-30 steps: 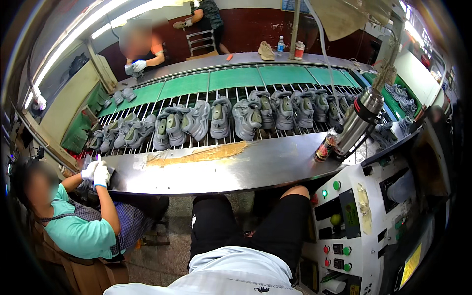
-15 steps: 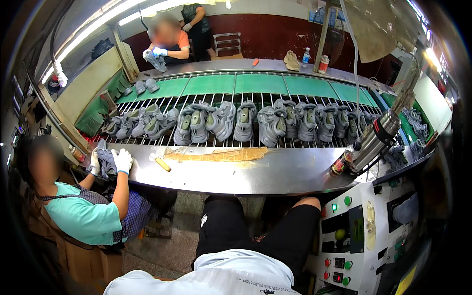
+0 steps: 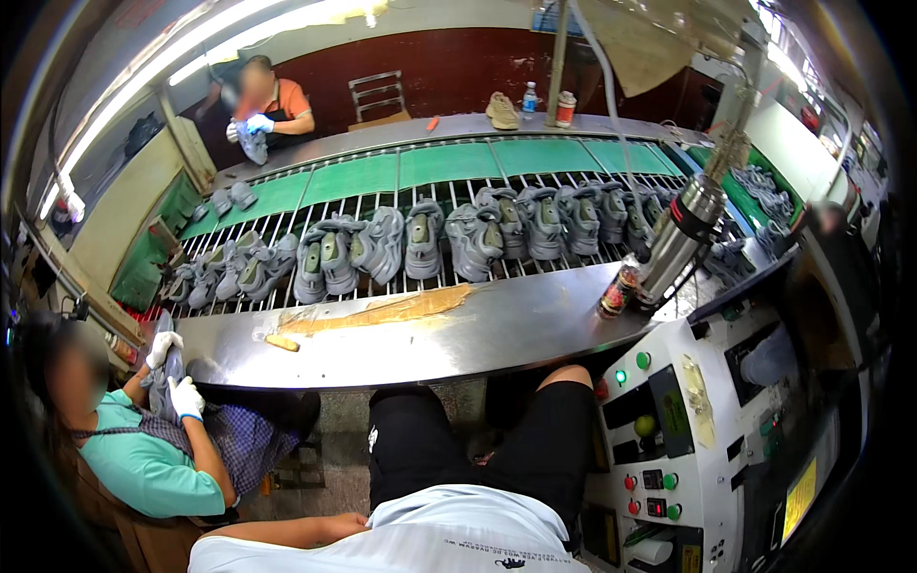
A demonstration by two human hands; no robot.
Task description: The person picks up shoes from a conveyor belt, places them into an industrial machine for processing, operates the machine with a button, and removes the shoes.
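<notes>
My left hand [image 3: 346,526] rests low at my waist, against the hem of my white shirt [image 3: 458,525]. Its fingers are mostly hidden, so whether they are open or closed does not show. My right hand is out of view. Ahead of my knees runs a steel work table [image 3: 420,351], and on it lie a strip of tan tape [image 3: 382,311] and a small tool with a yellow handle [image 3: 282,342]. Behind the table, several grey sneakers [image 3: 423,239] stand in a row on a roller rack.
On the left a co-worker in white gloves [image 3: 186,396] handles a grey shoe [image 3: 164,380]. A person in orange [image 3: 291,100] works at the far side. At right stand a steel flask [image 3: 683,229], a dark bottle [image 3: 619,288] and a machine with coloured buttons [image 3: 659,430].
My view has turned, shifting the scene leftward. My left forearm and hand have come into sight at the lower edge. The co-worker on the left has tilted the shoe upright.
</notes>
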